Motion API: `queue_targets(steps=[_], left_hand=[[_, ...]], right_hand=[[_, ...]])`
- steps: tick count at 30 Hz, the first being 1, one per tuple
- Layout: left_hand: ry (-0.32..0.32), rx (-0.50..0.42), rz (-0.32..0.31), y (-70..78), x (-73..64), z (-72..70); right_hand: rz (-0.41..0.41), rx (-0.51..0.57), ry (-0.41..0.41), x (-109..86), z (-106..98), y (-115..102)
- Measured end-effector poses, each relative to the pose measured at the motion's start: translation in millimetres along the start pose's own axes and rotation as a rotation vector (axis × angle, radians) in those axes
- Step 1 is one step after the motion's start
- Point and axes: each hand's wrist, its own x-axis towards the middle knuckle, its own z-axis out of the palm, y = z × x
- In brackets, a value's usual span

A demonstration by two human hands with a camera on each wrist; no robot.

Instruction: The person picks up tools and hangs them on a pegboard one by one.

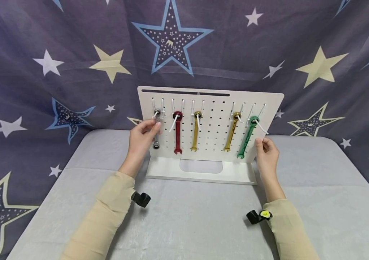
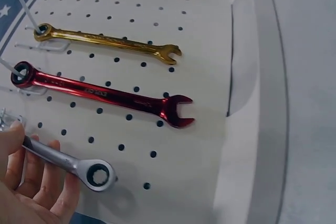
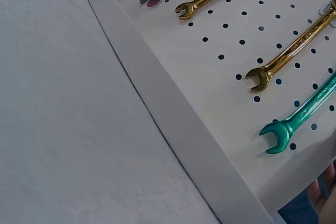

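Observation:
My left hand [image 1: 140,141] pinches a silver ratchet wrench [image 2: 58,157] between thumb and fingers. Its upper ring sits at the leftmost hook, and its lower ring end shows below the hand. At the opposite side, my right hand [image 1: 267,157] grips the right edge of the white pegboard [image 1: 215,153], with thumb in front and fingers mostly hidden behind. Along the board hang a red wrench [image 1: 178,135], a gold wrench [image 1: 195,135], a second gold wrench [image 1: 231,133] and a green wrench [image 1: 247,141], each by its ring end on a white hook.
The pegboard stands upright on a white base [image 1: 165,171] with a cutout, on a table [image 1: 197,220] under a pale grey cloth. Behind it hangs a dark curtain [image 1: 217,54] printed with stars. Each wrist wears a black camera mount [image 1: 141,199].

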Motion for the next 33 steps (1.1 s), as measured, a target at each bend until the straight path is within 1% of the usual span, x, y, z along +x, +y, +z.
queue_targets(steps=[5,11,14,18,22,27,30,33], left_hand=[[0.002,-0.015,0.001,-9.2,-5.8,-3.6],[-0.010,0.028,-0.034,-18.1,-15.0,-11.8],[-0.016,0.027,-0.057,-21.5,-22.0,-15.5],[-0.027,0.014,-0.060,-23.9,-36.2,-18.3],[-0.063,0.034,-0.049,-25.2,-51.3,-19.0],[-0.113,0.092,-0.018,-21.8,-66.2,-21.6],[-0.148,0.134,0.007,-18.6,-73.1,-24.3],[-0.183,0.199,0.034,-17.3,-80.2,-28.8]], right_hand=[[0.006,0.006,-0.004,-2.1,0,0],[0.011,0.024,0.005,-2.8,0,0],[0.007,0.029,0.012,-2.8,0,0],[-0.005,0.032,0.011,-1.8,-1,0],[-0.004,0.040,0.018,-0.4,-2,0],[-0.003,0.029,0.008,0.5,-2,-1],[-0.004,0.030,0.001,0.7,-1,-2],[0.004,0.033,-0.008,0.4,-2,-3]])
